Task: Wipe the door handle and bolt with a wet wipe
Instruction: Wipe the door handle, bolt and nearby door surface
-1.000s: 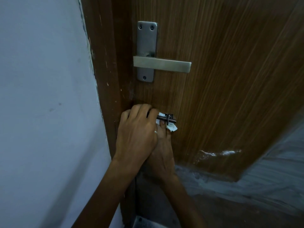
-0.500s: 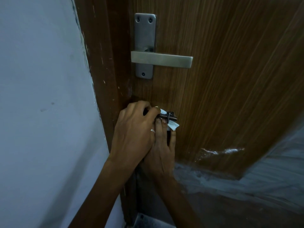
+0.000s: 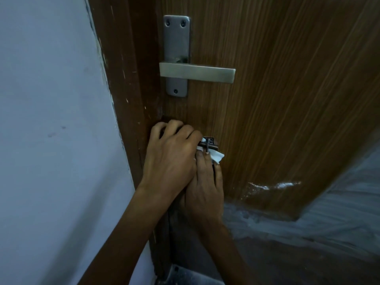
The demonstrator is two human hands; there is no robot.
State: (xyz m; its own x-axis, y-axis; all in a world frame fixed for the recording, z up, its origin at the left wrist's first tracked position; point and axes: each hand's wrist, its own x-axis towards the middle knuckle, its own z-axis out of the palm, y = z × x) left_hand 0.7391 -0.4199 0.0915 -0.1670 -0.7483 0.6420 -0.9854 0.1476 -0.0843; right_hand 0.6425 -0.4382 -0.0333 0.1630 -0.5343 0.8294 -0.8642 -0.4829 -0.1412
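Pale bluish wall [image 3: 51, 120] fills the left side, meeting a dark brown door frame [image 3: 123, 79], and beyond it stands the wood-grain door [image 3: 287, 99] with a grey floor [image 3: 308, 254] showing past its lower edge. From where I stand, the metal door handle [image 3: 197, 74] juts level to the right, untouched, well above both hands. Lower down, the small dark bolt [image 3: 209, 147] sits on the door just beside the frame. The person's left hand [image 3: 170, 161] covers its left part, fingers curled over it. The right hand [image 3: 205, 194] comes up from below, partly under the left, its fingers [image 3: 207, 163] straight and close together, pressing the white wet wipe [image 3: 217, 158] up against the bolt's underside (the thumb is hidden, so I can't tell about a pinch)
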